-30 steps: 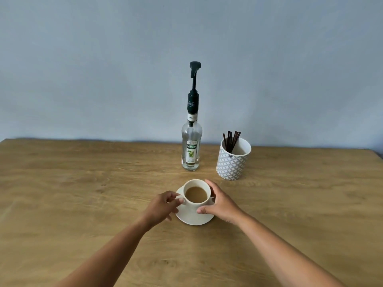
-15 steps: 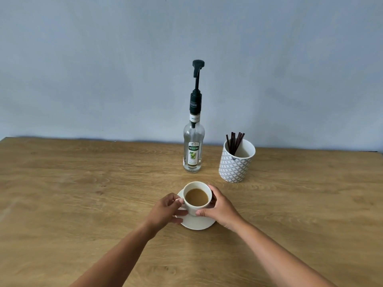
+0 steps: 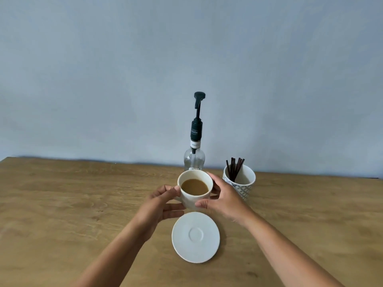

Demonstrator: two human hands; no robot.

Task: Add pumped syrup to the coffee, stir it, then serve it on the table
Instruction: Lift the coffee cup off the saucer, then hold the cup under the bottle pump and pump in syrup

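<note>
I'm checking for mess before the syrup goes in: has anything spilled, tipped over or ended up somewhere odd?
Nothing stands out. Both hands hold the coffee cup level above the bare saucer; no spill shows on the table. The syrup bottle and stirrer cup stand upright.

Your table [image 3: 62,204] is matt grained wood; cup [image 3: 191,200] and saucer [image 3: 195,237] glossy white ceramic; bottle [image 3: 194,160] clear glass.

cup [image 3: 194,198] was off-white with light brown coffee [image 3: 194,186], saucer [image 3: 195,237] plain white. syrup bottle [image 3: 194,160] was clear glass with a black pump [image 3: 198,112]. stirrers [image 3: 235,168] dark brown, in a white holder [image 3: 243,187] with grey diamond pattern. surface [image 3: 72,204] was tan woodgrain, wall [image 3: 124,69] pale blue-grey.
</note>
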